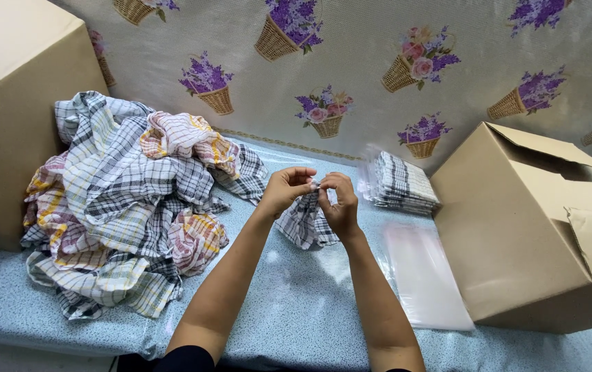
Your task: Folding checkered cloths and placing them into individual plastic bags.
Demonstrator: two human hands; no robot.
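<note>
Forearms rise from the bottom edge to mid-frame, where the left hand (283, 190) and right hand (339, 204) both pinch the top edge of a black-and-white checked cloth (303, 222) hanging above the blue table (296, 310). Keeping the pinches level and close should hold the edge straight. Beyond lie clear bags (423, 275), packed cloths (401, 182), and a loose pile (127, 200) at left.

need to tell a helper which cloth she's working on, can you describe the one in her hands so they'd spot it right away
Start at the big heap of checked cloths on the left of the blue table, then look right to the middle. There the left hand and right hand pinch the top edge of one black-and-white checked cloth. It alone is lifted off the table, apart from the heap.
</note>
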